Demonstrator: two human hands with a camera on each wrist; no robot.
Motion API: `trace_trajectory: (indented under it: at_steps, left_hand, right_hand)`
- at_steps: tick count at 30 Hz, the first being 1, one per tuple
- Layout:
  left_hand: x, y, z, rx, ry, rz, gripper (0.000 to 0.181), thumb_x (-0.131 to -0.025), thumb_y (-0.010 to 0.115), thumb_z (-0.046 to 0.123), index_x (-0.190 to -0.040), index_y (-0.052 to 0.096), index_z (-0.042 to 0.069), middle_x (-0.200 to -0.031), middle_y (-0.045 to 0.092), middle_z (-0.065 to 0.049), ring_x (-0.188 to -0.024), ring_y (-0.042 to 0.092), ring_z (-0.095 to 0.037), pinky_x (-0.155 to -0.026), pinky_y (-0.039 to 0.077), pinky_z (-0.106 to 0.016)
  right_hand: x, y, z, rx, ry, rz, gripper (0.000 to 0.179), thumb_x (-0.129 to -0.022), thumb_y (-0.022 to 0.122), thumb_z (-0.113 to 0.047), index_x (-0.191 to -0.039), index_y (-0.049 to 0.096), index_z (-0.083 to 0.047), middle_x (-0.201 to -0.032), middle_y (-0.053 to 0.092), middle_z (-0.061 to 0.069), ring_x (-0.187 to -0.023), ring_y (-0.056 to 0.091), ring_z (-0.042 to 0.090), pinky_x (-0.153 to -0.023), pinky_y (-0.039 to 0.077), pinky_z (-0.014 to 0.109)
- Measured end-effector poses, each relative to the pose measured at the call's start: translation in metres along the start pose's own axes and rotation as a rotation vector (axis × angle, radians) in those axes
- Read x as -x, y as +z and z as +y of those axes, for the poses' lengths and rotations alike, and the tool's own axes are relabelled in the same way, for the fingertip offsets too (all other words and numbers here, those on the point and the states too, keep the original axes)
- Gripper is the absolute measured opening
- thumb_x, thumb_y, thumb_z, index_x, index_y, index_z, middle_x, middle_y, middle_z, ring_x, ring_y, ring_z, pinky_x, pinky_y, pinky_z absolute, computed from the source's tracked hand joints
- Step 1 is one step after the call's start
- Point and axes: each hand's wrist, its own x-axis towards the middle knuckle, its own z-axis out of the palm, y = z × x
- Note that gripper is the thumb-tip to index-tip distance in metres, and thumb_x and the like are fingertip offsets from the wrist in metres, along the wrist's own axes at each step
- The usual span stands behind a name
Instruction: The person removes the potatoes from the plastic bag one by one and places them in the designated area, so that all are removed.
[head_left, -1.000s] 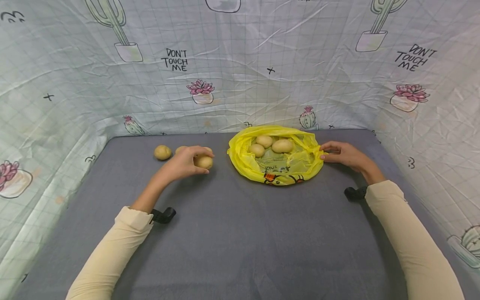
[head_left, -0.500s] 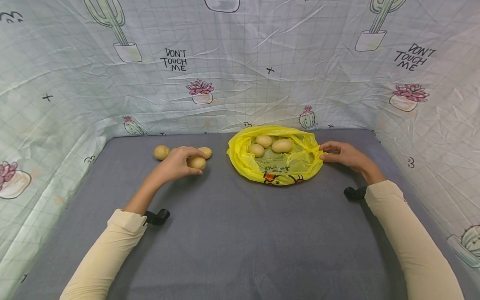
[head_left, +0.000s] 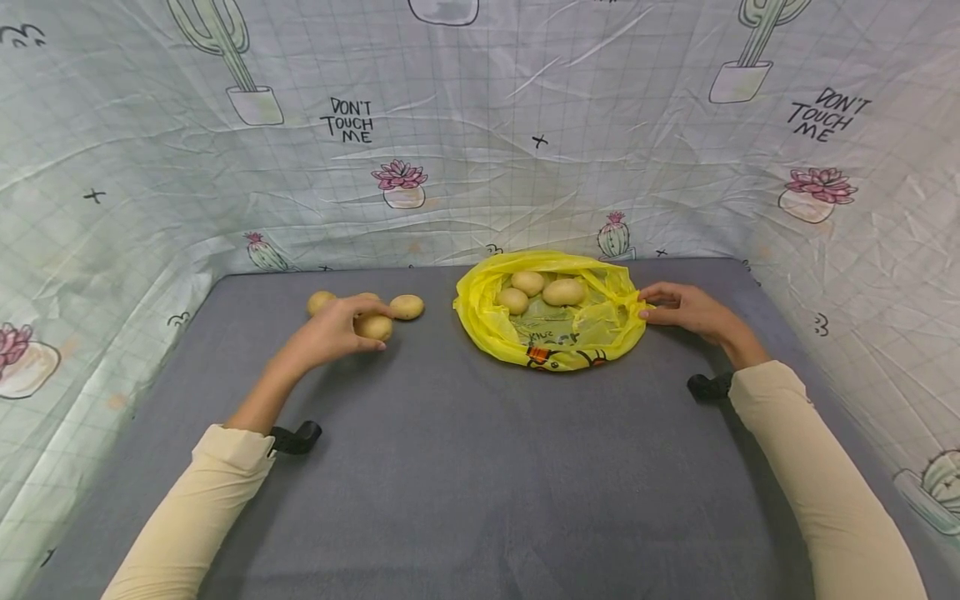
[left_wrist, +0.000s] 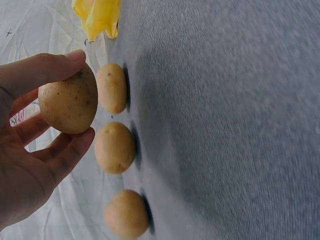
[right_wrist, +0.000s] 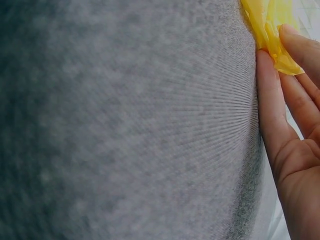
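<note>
Between thumb and fingertips, my left hand point(head_left: 326, 333) pinches a potato point(left_wrist: 69, 100), held up off the table in the left wrist view. Three more potatoes lie in a row behind it: a right one point(head_left: 407, 307), a middle one point(left_wrist: 115, 147) mostly covered by the hand in the head view, and a left one point(head_left: 321, 301). A yellow plastic bag point(head_left: 480, 329) sits with its mouth spread wide and three potatoes point(head_left: 564, 292) inside. My right hand point(head_left: 686, 310) pinches the bag's right edge; the right wrist view shows the yellow film point(right_wrist: 275, 37) between thumb and fingers.
A grey cloth covers the table point(head_left: 480, 467). Behind and at both sides hangs a pale curtain point(head_left: 480, 167) printed with cacti. Each wrist wears a black camera mount point(head_left: 298, 437).
My left hand has moved left with the potato in it, uncovering the rightmost potato of the row. My right hand and the bag stay where they were.
</note>
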Motion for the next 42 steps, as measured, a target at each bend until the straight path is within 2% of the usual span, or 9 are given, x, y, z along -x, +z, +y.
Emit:
trace_trajectory:
  at_steps: [4,11,18,26,33,37,42]
  left_hand:
    - [0.004,-0.004,-0.004,-0.006,-0.027,-0.006,0.046,-0.078,0.087,0.003,-0.121,0.071,0.0,-0.127,0.066,-0.021,-0.113,0.061,-0.036,-0.086,0.048,-0.048]
    - [0.013,-0.01,-0.012,-0.07,-0.043,0.02,0.045,-0.076,0.089,0.005,-0.118,0.073,0.002,-0.12,0.071,-0.018,-0.103,0.061,-0.036,-0.085,0.047,-0.049]
    - [0.021,-0.015,-0.022,-0.098,-0.085,0.026,0.046,-0.077,0.09,0.01,-0.12,0.074,0.005,-0.114,0.07,-0.016,-0.102,0.061,-0.033,-0.084,0.046,-0.05]
    - [0.027,-0.02,-0.03,-0.118,-0.148,0.016,0.046,-0.077,0.089,0.012,-0.12,0.073,0.005,-0.119,0.068,-0.018,-0.102,0.061,-0.036,-0.085,0.046,-0.052]
    - [0.031,-0.023,-0.037,-0.133,-0.161,0.009,0.047,-0.077,0.089,0.012,-0.121,0.073,0.005,-0.124,0.067,-0.021,-0.105,0.06,-0.038,-0.085,0.046,-0.053]
    - [0.035,-0.025,-0.042,-0.129,-0.172,0.009,0.048,-0.077,0.089,0.012,-0.121,0.073,0.005,-0.128,0.065,-0.023,-0.109,0.06,-0.041,-0.086,0.045,-0.054]
    - [0.039,-0.028,-0.046,-0.124,-0.174,0.027,0.048,-0.076,0.09,0.011,-0.12,0.073,0.005,-0.127,0.066,-0.024,-0.11,0.06,-0.042,-0.087,0.045,-0.056]
  right_hand:
    - [0.0,0.0,0.0,-0.003,-0.005,-0.004,0.056,-0.099,0.068,-0.035,-0.143,0.052,-0.004,-0.152,0.045,0.023,-0.137,0.044,0.043,-0.102,0.045,0.054]
    - [-0.002,0.0,0.001,-0.002,-0.003,0.008,0.057,-0.099,0.068,-0.035,-0.143,0.053,-0.003,-0.151,0.046,0.024,-0.136,0.046,0.042,-0.101,0.046,0.053]
    - [-0.002,0.0,0.0,-0.002,0.017,0.019,0.057,-0.098,0.069,-0.033,-0.144,0.053,-0.003,-0.149,0.048,0.023,-0.135,0.048,0.04,-0.101,0.046,0.051]
    - [-0.006,-0.001,0.002,0.005,0.018,-0.004,0.058,-0.1,0.067,-0.03,-0.147,0.048,-0.002,-0.151,0.045,0.025,-0.137,0.045,0.042,-0.104,0.042,0.055]
    - [-0.009,-0.002,0.004,0.01,0.033,0.001,0.058,-0.1,0.067,-0.03,-0.147,0.047,-0.001,-0.151,0.045,0.026,-0.137,0.044,0.043,-0.104,0.042,0.056]
    - [-0.007,-0.002,0.003,0.018,0.03,0.002,0.059,-0.099,0.068,-0.033,-0.146,0.049,-0.002,-0.15,0.047,0.025,-0.136,0.046,0.041,-0.103,0.044,0.053]
    - [-0.006,-0.001,0.004,0.018,0.028,0.015,0.059,-0.098,0.069,-0.035,-0.145,0.052,-0.003,-0.149,0.049,0.023,-0.134,0.049,0.039,-0.097,0.048,0.044]
